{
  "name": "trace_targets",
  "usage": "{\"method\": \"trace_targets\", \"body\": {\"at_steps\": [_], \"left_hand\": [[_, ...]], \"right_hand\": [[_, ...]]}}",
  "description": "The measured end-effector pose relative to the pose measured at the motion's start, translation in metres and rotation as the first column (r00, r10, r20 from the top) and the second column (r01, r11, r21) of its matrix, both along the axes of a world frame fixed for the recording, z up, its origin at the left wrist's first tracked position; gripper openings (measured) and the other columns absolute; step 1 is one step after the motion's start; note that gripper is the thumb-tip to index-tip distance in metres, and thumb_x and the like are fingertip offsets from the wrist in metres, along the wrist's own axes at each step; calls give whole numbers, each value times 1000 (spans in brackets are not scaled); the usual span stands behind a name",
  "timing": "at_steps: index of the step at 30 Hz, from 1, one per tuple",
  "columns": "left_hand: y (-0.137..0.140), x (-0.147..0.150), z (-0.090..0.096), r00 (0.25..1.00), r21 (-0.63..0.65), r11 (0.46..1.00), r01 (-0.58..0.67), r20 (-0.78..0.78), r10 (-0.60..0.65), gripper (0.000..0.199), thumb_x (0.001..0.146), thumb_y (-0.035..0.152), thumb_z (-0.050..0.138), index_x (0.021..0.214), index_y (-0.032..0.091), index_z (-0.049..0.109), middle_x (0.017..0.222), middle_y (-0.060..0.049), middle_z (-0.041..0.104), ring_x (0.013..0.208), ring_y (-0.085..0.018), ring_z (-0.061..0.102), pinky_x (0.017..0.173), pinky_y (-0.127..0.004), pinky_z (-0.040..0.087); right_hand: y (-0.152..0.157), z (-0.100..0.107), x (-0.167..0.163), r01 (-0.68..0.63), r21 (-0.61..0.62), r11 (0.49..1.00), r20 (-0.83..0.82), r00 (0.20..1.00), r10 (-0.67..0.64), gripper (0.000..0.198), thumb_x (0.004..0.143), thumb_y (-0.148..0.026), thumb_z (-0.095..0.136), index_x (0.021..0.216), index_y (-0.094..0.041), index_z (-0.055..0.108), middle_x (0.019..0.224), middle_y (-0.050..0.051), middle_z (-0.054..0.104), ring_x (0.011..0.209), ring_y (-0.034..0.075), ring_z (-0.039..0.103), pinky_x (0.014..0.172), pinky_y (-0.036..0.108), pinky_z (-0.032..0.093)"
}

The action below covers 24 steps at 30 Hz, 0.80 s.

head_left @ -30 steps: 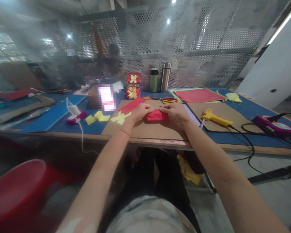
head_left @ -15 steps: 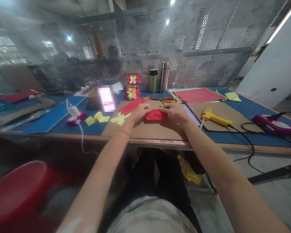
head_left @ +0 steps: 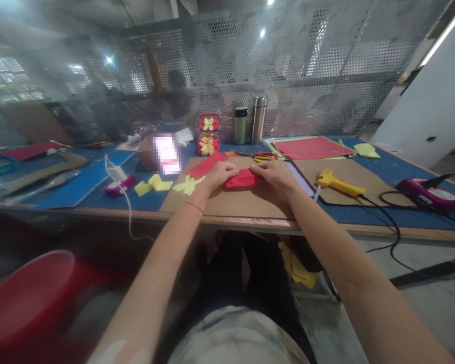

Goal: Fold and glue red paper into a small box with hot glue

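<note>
A small folded red paper piece (head_left: 243, 179) lies over the brown cardboard (head_left: 231, 205) in front of me. My left hand (head_left: 223, 174) is closed on its left end, thumb and fingers pinching the edge. At the opposite end, my right hand (head_left: 273, 175) grips the upper right corner between thumb and fingers. Beside my left wrist is a yellow paper bow shape (head_left: 188, 185). A flat red sheet (head_left: 208, 165) lies just beyond the left hand, partly covered by it.
A yellow glue gun (head_left: 337, 183) rests on another board to the right. Scissors and pliers (head_left: 265, 157) lie behind my hands. Two bottles (head_left: 258, 121) and stacked red boxes with yellow bows (head_left: 208, 136) stand at the back. Purple power strips (head_left: 119, 186) sit at the sides.
The red paper piece has shifted slightly left and tilted, its right end now a little higher. Both hands keep their hold, the right one moving slightly left along it.
</note>
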State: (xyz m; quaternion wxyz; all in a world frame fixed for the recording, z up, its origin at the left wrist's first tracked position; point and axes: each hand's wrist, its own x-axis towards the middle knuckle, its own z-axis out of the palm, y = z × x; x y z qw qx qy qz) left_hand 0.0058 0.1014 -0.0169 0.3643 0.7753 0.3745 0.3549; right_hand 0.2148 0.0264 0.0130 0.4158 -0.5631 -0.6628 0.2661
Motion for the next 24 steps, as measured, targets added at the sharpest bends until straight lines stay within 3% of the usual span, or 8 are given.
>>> {"method": "trace_targets", "body": {"at_steps": [8,14,19,24], "left_hand": [[-15,3,7,992,18,997,-74,-105,75,34,82,41,68,61,18,57,60,3,48,59,-12,44,58,-26,30],[-26,8,17,985,78,990,-116,-116,124,36,85,30,63,55,18,47,58,4,42,63,-13,41,61,-28,27],[-26,16,8,987,77,987,-140,-71,145,37,86,29,60,55,20,42,62,4,40,64,-13,39,61,-28,27],[-21,17,3,975,78,975,-207,-63,212,46,90,41,60,56,21,37,62,3,38,65,-14,37,60,-29,27]], "right_hand": [[-1,2,-3,53,6,999,100,994,-53,38,85,-46,60,59,-19,64,55,1,54,59,16,48,59,31,32],[2,1,0,95,30,995,210,973,-99,39,89,-46,57,62,-19,66,58,3,59,62,18,52,60,31,33],[10,-2,2,110,48,993,294,948,-119,36,89,-44,58,65,-20,69,61,4,63,64,20,55,62,31,35],[25,-17,13,106,78,991,369,921,-127,36,88,-46,58,66,-21,73,63,6,67,66,22,58,62,32,36]]}}
